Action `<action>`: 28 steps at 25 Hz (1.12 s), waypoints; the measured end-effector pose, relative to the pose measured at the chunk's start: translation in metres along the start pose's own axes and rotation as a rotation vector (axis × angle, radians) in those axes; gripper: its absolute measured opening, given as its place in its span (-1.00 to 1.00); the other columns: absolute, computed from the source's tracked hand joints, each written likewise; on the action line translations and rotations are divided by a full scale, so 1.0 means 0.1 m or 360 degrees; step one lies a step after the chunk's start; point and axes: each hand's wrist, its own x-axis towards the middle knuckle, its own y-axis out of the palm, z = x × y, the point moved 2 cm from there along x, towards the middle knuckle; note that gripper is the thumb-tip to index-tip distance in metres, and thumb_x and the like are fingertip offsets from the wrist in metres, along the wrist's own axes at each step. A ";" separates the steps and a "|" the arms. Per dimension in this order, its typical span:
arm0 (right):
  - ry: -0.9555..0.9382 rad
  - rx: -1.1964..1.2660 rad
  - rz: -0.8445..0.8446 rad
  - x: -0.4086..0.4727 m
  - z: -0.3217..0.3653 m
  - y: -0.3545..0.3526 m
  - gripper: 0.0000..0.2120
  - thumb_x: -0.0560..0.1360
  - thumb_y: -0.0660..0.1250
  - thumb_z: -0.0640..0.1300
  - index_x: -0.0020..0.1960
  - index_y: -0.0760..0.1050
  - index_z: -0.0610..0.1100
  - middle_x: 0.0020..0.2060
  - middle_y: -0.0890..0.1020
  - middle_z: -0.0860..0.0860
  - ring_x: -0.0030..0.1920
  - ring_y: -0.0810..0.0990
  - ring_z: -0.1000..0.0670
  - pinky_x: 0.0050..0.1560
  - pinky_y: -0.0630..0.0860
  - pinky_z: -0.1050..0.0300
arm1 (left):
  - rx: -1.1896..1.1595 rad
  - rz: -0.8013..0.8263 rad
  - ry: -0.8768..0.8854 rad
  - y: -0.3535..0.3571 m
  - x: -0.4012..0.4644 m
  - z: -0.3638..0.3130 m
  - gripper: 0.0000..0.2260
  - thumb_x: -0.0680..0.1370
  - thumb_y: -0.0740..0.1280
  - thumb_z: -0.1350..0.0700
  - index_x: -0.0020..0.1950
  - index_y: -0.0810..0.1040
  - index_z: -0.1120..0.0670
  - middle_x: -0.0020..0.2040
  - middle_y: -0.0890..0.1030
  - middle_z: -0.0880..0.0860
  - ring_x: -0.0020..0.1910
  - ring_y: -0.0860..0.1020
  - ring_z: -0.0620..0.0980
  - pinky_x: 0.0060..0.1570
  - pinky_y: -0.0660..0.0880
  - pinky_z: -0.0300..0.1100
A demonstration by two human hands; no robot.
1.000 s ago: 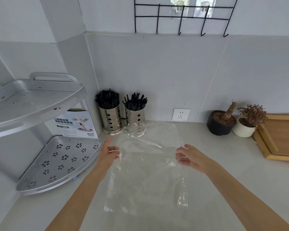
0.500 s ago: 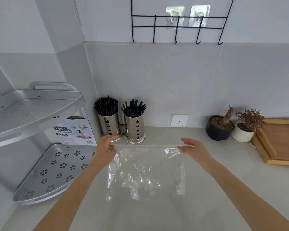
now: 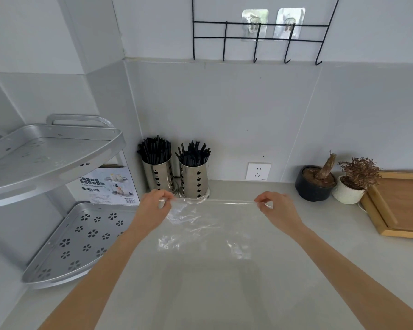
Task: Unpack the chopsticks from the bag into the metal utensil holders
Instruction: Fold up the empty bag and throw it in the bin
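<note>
A clear plastic bag (image 3: 208, 225) hangs above the counter, stretched flat between both hands, and looks empty. My left hand (image 3: 154, 207) pinches its top left corner and my right hand (image 3: 278, 208) pinches its top right corner. Just behind the bag's top edge stand two metal utensil holders, the left holder (image 3: 158, 175) and the right holder (image 3: 193, 179), both upright by the wall. Each is packed with black chopsticks: the left bunch (image 3: 154, 150) and the right bunch (image 3: 193, 154).
A two-tier silver corner rack (image 3: 65, 244) fills the left side, with a printed box (image 3: 105, 184) behind it. A black pot (image 3: 314, 184), a white pot (image 3: 349, 191) and a wooden tray (image 3: 398, 203) sit at the right. A wall socket (image 3: 258, 171) and black hook rail (image 3: 255, 39) are on the wall.
Both hands lifted the bag off the counter and pulled its top edge taut, moving up and toward the holders. The view tilted upward.
</note>
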 end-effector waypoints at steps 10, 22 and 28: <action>-0.0108 -0.0082 0.0300 -0.04 0.22 0.09 -0.67 0.49 0.27 -0.14 0.25 0.43 -0.06 0.14 0.58 0.01 0.19 0.49 -0.03 0.15 0.34 0.18 | -0.0356 0.0056 0.0180 -0.16 0.13 -0.38 -0.92 0.53 0.24 0.21 -0.06 0.46 0.03 -0.15 0.51 -0.18 -0.13 0.49 -0.15 -0.12 0.39 -0.35; -0.0100 0.0491 0.0356 -0.02 0.56 0.24 -0.83 0.47 0.24 -0.25 -0.24 0.51 -0.07 -0.19 0.69 0.00 -0.43 0.46 0.15 -0.33 0.40 0.34 | -0.0344 0.0155 0.0151 -0.19 0.21 -0.40 -0.46 0.47 0.34 0.06 0.39 0.23 0.06 0.28 0.40 0.04 0.31 0.36 -0.01 0.24 0.26 -0.21; 0.0269 0.1375 0.0417 0.01 0.48 0.19 -0.88 0.50 0.25 -0.30 -0.03 0.54 -0.19 -0.20 0.64 -0.06 -0.14 0.62 0.01 -0.34 0.49 0.39 | -0.0780 0.0155 -0.0332 -0.08 0.16 0.02 -0.06 0.33 0.43 -0.17 0.49 -0.08 0.04 0.51 0.12 0.12 0.47 0.17 0.07 0.44 0.16 0.02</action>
